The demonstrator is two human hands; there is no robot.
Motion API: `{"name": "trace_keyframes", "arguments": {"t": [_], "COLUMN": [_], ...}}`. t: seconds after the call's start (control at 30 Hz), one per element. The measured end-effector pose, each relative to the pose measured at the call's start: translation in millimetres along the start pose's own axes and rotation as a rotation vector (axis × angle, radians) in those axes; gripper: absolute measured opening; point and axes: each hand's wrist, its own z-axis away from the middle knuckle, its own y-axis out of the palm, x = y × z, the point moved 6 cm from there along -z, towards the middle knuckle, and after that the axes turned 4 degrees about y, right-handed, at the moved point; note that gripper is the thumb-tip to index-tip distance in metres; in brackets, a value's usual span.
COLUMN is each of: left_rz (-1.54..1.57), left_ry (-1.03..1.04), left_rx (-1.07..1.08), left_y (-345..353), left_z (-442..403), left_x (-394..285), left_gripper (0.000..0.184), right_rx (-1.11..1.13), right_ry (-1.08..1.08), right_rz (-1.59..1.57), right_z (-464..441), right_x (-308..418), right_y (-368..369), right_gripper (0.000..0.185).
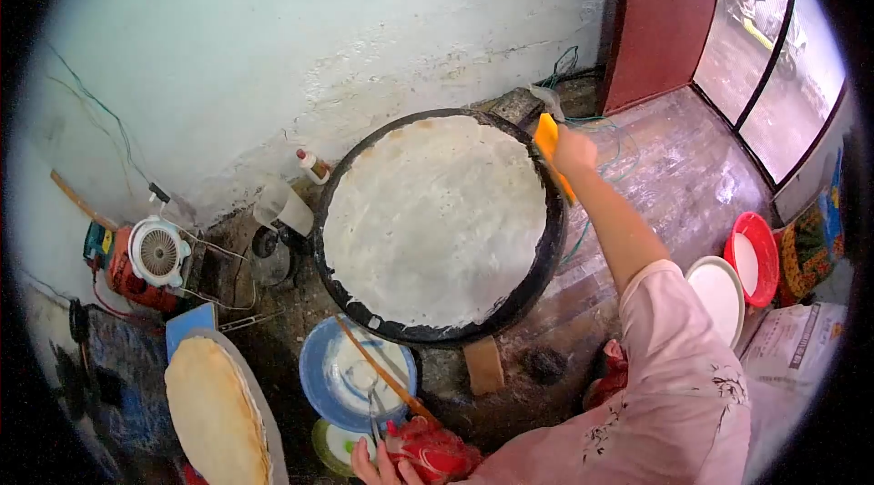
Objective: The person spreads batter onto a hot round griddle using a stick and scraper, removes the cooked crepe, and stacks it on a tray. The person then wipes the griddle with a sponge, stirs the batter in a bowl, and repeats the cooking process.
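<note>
Closing around the orange scraper (545,137), the fingers of the right hand (575,152) hang beside the far right edge of the round griddle (557,239), with the blade slanting along the dark rim. Just inward from those fingers, the pale sheet (437,221) covers most of the griddle, its slightly ragged border leaving a black band that looks widest at the near side. Outward to their right, bare floor (669,166) gives the hand open room as far as the dark red panel (657,25) and the doorway, while thin green cords lie close by. Farther down on that side, past the forearm, sit a red basin (771,259) and a white basin (728,277). Beyond the griddle rises the pale wall (273,39), with a small bottle (313,167) and a clear jug (293,210) in the narrower space by the griddle's left edge. Low at the near side, the left hand (387,471) shows bent, spread fingers next to red patterned cloth (428,450); whether they grasp anything I cannot tell. Ahead of them are a green-rimmed bowl (320,450) and a blue basin (311,367), crossed by a wooden stick (375,364). Well to their left lies a stack of flat rounds (211,412).
</note>
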Motion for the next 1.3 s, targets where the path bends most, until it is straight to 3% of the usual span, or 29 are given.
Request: {"name": "trace_keyframes", "arguments": {"t": [0.2, 0.27, 0.33, 0.4, 0.47, 0.6, 0.63, 0.67, 0.73, 0.77, 0.87, 1.07, 1.2, 1.3], "left_rz": [0.072, 0.061, 0.254, 0.405, 1.278, 1.905, 1.945, 1.942, 1.893, 1.882, 1.834, 1.849, 1.841, 1.865], "left_ry": [0.040, 0.070, -0.002, 0.012, -0.204, -0.473, -0.470, -0.469, -0.672, -0.648, -0.596, -0.621, -0.718, -0.904], "left_rx": [-0.014, -0.054, 0.110, 0.094, -0.003, 0.058, 0.119, 0.107, 0.138, 0.088, 0.046, -0.169, -0.108, -0.257], "left_y": [4.8, -9.1, 1.3, -1.4, 11.9, 29.5, 28.4, 26.1, 31.1, 23.4, 15.5, 1.4, -7.4, -3.0], "left_z": [8.5, -7.5, -9.4, -25.6, -39.0, -55.9, -54.6, -48.6, -33.6, -31.2, -15.6, 3.8, 12.7, 30.7], "left_x": [9.2, -7.3, 4.4, -0.6, -5.0, -9.6, -11.6, -9.2, -3.0, -4.2, 5.9, 40.5, 43.5, 85.4], "left_gripper": [0.039, 0.032, 0.065, 0.067, 0.065, 0.067, 0.052, 0.052, 0.034, 0.022, 0.021, 0.022, 0.030, 0.031], "right_rx": [-0.141, -0.058, 0.336, 0.629, 0.797, 1.046, 1.038, 1.044, 1.111, 1.113, 1.103, 1.152, 1.159, 1.173], "right_ry": [-0.158, -0.400, -0.330, -0.364, -0.388, -0.450, -0.530, -0.539, -0.466, -0.473, -0.506, -0.251, -0.261, -0.207], "right_rz": [-0.137, -0.542, -0.923, -0.988, -1.084, -1.240, -1.177, -1.175, -1.235, -1.233, -1.241, -1.430, -1.432, -1.435], "right_z": [61.5, 90.9, 146.6, 205.4, 265.1, 347.8, 357.2, 364.0, 374.6, 379.9, 394.6, 411.3, 424.3, 431.7], "right_x": [-10.3, -11.4, 1.2, 17.7, 31.2, 47.3, 48.0, 47.7, 45.4, 45.0, 47.7, 48.1, 54.1, 53.1], "right_y": [-53.9, -47.4, -51.1, -57.7, -68.6, -91.6, -94.5, -95.9, -95.8, -99.3, -112.6, -103.9, -101.4, -96.5], "right_gripper": [0.037, 0.041, 0.047, 0.048, 0.049, 0.054, 0.055, 0.055, 0.054, 0.054, 0.054, 0.052, 0.050, 0.050]}}
